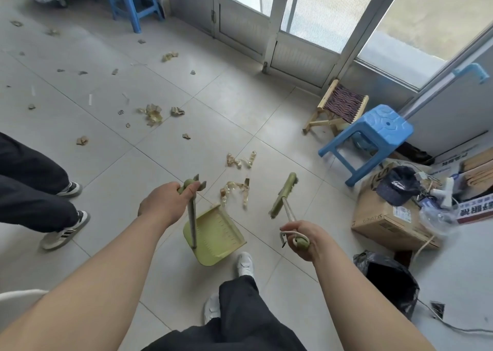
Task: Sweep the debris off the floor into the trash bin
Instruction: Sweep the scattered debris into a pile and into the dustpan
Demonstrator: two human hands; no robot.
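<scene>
The left grip [162,204] is closed around the knob at the top of the dustpan's [216,236] upright handle, thumb over it. The right grip [304,237] is closed around the end of the broom [284,194] stick, with its hanging loop poking out below the fingers.

The closest debris [234,190], a tangle of pale curled strips, lies on the floor [112,180] just beyond the dustpan's far corner. It sits between the pan and the broom head, with the broom to its right. The broom head's long axis runs away from the person, roughly side-on to the strips, so a leftward and inward pull would probably drive them toward the pan. The right grip is the one placed to do it. Whether the bristles touch the floor cannot be told.

A second curl [241,160] lies a little farther out, on the same line. More scraps [153,114] are scattered well apart toward the far left of the floor.

Nothing shows in the dustpan's tray. The trash bin [386,278], lined with a black bag, stands on the near right beside a cardboard box, behind the right grip and well apart from all the debris. Its inside is too dark to read.
</scene>
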